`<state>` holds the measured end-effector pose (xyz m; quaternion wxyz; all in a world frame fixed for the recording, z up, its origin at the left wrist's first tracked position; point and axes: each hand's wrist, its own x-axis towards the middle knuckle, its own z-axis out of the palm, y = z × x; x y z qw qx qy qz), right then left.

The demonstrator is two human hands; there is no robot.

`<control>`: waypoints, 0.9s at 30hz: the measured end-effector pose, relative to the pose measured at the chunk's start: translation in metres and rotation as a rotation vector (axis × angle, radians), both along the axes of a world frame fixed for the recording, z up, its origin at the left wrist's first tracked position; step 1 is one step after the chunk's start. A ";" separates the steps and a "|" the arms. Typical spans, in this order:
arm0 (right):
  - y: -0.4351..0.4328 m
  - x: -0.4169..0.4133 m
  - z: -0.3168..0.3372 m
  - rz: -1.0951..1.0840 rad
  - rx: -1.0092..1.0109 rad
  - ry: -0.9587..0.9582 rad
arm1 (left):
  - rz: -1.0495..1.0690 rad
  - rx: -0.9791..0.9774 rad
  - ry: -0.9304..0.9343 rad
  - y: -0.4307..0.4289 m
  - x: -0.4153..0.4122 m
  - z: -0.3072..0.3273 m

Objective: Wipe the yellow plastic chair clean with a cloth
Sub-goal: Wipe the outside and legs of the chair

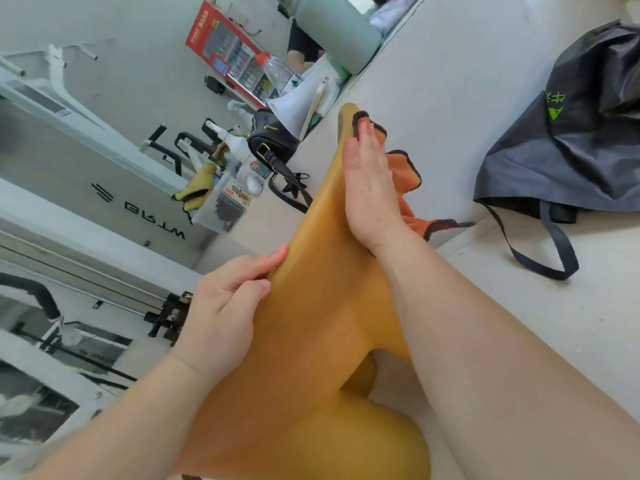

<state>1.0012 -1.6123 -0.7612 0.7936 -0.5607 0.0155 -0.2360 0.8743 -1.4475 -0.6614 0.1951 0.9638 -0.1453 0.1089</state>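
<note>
The yellow plastic chair point(311, 323) fills the middle of our view, running from the bottom edge up to a rounded tip near the centre top, over a pale floor point(450, 81). Our right hand point(367, 192) lies flat along the chair's upper part. Its fingers are straight and close together, and they press an orange cloth point(405, 171) with dark trim against the chair's narrow end. The cloth folds over that end under the fingertips and hangs down the far side of the chair, trailing toward the floor. We cannot see the right thumb. Our left hand point(225, 306) grips the chair lower down on the opposite edge, with the thumb laid along the rim and the fingers curled onto the yellow surface.

A dark grey bag point(571, 133) with green lettering and long straps lies on the floor to the right, well apart from the chair. Beyond the chair's tip a small black handbag point(273, 140) stands near a clear water bottle point(277, 72) with a red cap and a red printed box point(225, 46). Close by, a clear plastic bin point(225, 202) holds a spray bottle, and a yellow-green rag point(197, 188) drapes over its side. White machine frames point(104, 188) bearing dark lettering line the left side.
</note>
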 end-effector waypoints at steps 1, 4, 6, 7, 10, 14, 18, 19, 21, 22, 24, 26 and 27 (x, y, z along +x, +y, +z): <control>0.006 -0.008 -0.003 -0.008 -0.024 -0.013 | 0.003 -0.006 0.004 0.000 0.000 0.000; 0.048 -0.056 -0.026 -0.066 -0.141 -0.072 | -0.007 -0.009 -0.011 -0.002 -0.001 0.001; 0.088 -0.102 -0.040 -0.062 -0.223 -0.091 | -0.036 0.004 -0.026 -0.001 0.002 0.000; 0.107 -0.123 -0.046 -0.026 -0.256 -0.099 | -0.050 0.016 -0.026 0.000 0.003 0.000; 0.127 -0.138 -0.059 -0.023 -0.303 -0.118 | -0.075 0.018 -0.041 0.002 0.003 0.000; 0.076 -0.076 -0.033 -0.118 -0.233 -0.010 | -0.076 -0.003 -0.011 0.002 0.002 0.002; 0.021 -0.022 -0.003 -0.077 -0.026 0.046 | -0.056 0.034 0.015 0.001 0.002 0.003; 0.024 -0.025 -0.002 -0.092 -0.013 0.041 | -0.062 0.042 0.011 0.001 0.003 0.004; 0.046 -0.046 -0.010 -0.121 -0.049 0.050 | -0.069 0.046 0.007 0.002 0.003 0.004; 0.061 -0.060 -0.016 -0.129 -0.096 0.056 | -0.077 0.039 -0.002 0.003 0.004 0.004; 0.088 -0.087 -0.032 -0.124 -0.184 0.062 | -0.094 0.035 -0.036 0.003 0.004 0.001; 0.112 -0.107 -0.045 -0.118 -0.232 0.062 | -0.106 0.071 -0.106 0.005 0.003 0.000; 0.123 -0.116 -0.050 -0.114 -0.244 0.058 | -0.110 0.073 -0.145 0.008 0.001 0.000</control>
